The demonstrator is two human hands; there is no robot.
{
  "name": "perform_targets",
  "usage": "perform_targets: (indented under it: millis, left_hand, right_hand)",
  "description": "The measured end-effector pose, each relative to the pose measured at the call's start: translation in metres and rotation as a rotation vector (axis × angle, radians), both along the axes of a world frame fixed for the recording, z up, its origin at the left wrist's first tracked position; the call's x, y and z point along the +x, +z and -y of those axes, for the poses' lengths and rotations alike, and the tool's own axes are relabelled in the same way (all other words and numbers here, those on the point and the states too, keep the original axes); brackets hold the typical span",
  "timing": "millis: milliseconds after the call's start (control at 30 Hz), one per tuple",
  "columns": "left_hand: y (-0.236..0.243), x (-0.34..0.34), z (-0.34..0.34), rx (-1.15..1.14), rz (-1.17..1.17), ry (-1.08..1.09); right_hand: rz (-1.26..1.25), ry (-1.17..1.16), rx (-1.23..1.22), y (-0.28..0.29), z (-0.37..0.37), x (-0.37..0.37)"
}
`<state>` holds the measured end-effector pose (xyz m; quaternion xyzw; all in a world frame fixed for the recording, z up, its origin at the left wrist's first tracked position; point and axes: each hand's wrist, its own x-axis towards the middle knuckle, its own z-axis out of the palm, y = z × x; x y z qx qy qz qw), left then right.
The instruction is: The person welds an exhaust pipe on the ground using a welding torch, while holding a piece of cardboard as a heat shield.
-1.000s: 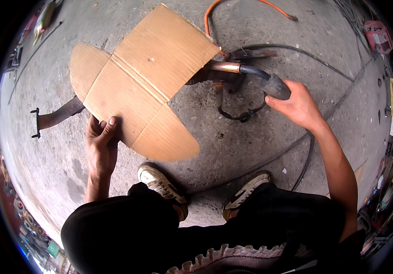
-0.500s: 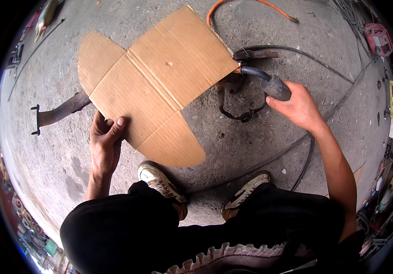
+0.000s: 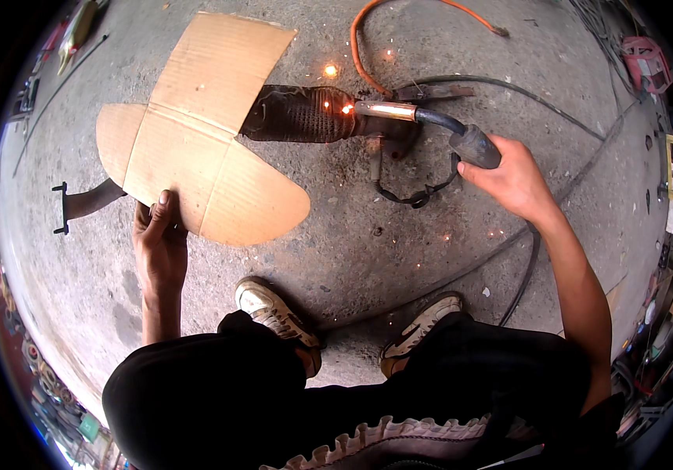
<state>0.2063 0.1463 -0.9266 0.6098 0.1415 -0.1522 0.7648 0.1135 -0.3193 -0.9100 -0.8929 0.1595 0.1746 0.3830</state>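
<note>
My left hand (image 3: 162,247) grips the lower edge of a folded brown cardboard sheet (image 3: 203,86), thumb on top. In my right hand (image 3: 512,180) is a welding torch (image 3: 476,147), held by its black handle. Its curved neck runs left to a brightly lit nozzle (image 3: 391,110), whose tip is at the dark, textured body of an exhaust pipe (image 3: 293,117). Glowing spots show at that tip, and sparks (image 3: 331,70) fly around it. The cardboard hides the pipe's middle; its flanged end (image 3: 93,200) sticks out at the left.
An orange hose (image 3: 354,47) curves behind the pipe. Black cables (image 3: 524,94) cross the concrete floor (image 3: 336,258) at the right. My shoes (image 3: 274,313) stand close in front. A pink-red object (image 3: 647,66) is at the far right, with clutter along both sides.
My left hand has shifted the cardboard left and tilted it, uncovering the exhaust body and torch nozzle. Sparks and glowing spots have appeared. My right hand has barely moved.
</note>
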Motion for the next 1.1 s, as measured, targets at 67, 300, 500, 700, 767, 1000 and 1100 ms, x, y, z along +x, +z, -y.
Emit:
perform_targets:
  millis: [67, 300, 500, 700, 767, 1000, 1100]
  left_hand:
    - [-0.001, -0.001, -0.003, -0.016, 0.003, 0.021]
    - [-0.008, 0.000, -0.012, -0.033, 0.018, 0.038]
    - [0.002, -0.004, 0.006, -0.006, -0.011, 0.048]
    - [0.013, -0.011, 0.028, 0.080, 0.010, -0.090]
    - [0.011, -0.012, 0.026, 0.070, -0.008, -0.134]
    - [0.013, -0.011, 0.030, 0.087, -0.009, -0.007]
    - [0.013, -0.010, 0.026, 0.090, -0.001, -0.004]
  right_hand:
    - [0.012, 0.009, 0.011, -0.001, 0.000, 0.000]
    - [-0.029, 0.020, 0.016, 0.002, -0.003, 0.002]
    - [-0.059, 0.004, 0.005, 0.003, -0.003, 0.001]
    - [-0.071, 0.015, -0.029, 0.007, -0.006, 0.002]
    - [-0.062, 0.012, -0.038, 0.008, -0.006, 0.002]
    - [-0.060, -0.008, -0.044, 0.006, -0.008, 0.001]
    - [-0.045, 0.001, -0.051, 0.005, -0.006, 0.000]
